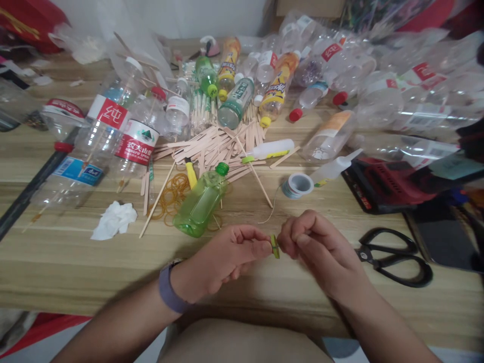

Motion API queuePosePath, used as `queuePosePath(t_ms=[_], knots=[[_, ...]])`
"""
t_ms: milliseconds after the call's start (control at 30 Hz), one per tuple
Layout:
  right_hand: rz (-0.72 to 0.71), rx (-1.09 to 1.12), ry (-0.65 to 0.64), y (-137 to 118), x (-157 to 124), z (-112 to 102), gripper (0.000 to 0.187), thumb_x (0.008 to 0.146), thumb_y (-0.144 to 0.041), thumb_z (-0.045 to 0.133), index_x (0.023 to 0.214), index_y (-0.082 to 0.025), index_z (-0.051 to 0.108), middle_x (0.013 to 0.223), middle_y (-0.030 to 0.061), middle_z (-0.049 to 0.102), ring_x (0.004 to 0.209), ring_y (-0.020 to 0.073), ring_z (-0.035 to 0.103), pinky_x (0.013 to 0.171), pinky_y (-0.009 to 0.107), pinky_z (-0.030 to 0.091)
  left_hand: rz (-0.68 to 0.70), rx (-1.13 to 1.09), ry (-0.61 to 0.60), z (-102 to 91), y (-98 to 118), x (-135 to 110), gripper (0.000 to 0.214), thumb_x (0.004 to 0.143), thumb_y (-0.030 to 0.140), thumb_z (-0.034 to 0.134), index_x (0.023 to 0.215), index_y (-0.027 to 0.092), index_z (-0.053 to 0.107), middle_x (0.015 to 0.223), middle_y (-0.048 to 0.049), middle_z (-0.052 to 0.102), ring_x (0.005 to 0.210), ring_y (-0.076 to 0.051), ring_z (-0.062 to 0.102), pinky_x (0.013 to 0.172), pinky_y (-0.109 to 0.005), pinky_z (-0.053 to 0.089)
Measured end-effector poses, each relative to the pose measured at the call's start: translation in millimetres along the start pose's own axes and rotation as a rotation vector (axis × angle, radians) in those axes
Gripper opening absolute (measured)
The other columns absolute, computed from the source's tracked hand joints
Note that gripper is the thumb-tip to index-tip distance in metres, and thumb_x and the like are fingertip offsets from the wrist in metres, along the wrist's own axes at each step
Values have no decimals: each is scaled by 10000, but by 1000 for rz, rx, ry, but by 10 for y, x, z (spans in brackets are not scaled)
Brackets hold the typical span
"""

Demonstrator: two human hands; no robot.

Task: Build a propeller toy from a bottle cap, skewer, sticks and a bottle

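Observation:
My left hand (242,252), with a purple band at its wrist, pinches a small yellow-green piece (275,246), perhaps a bottle cap seen edge-on. Just right of that piece, my right hand (315,247) is closed with its fingertips pressed together; whatever they hold is too small or hidden to make out. A green plastic bottle (200,201) leans beyond my left hand. Behind my right hand stands a small spool (298,186), a thin strand trailing from it onto the table. Black-handled scissors (397,257) lie to the right, their blades partly covered by my right hand.
Wooden sticks (215,146), rubber bands (172,196) and a white glue bottle (270,149) lie mid-table. Plastic bottles (138,141) crowd the left, back and right. Crumpled tissue (114,220) is at left; a red-and-black tool (393,184) and dark phone (446,242) sit at right.

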State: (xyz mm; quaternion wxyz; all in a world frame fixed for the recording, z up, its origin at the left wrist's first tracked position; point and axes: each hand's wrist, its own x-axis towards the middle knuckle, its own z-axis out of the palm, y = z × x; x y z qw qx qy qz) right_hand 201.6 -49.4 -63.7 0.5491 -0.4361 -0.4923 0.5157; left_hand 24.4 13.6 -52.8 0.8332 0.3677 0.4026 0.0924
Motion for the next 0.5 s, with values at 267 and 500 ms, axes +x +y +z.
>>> queuePosePath(t_ms=[267, 500], knots=[[-99, -131, -11, -54, 18, 10, 196, 1009, -317, 525, 842, -218, 546, 767, -2, 618, 728, 125, 603, 675, 238, 512, 106, -140, -30, 9, -17, 24, 417, 606, 480, 870, 704, 149, 634, 581, 72, 473, 474, -35, 337, 449, -197, 203], [-194, -198, -33, -63, -59, -25, 128, 1019, -240, 495, 908, -229, 558, 879, 6, 659, 818, 105, 606, 745, 203, 515, 110, -225, -4, 0, -49, 34, 394, 609, 450, 876, 764, 134, 699, 656, 43, 511, 504, -39, 343, 464, -198, 209]])
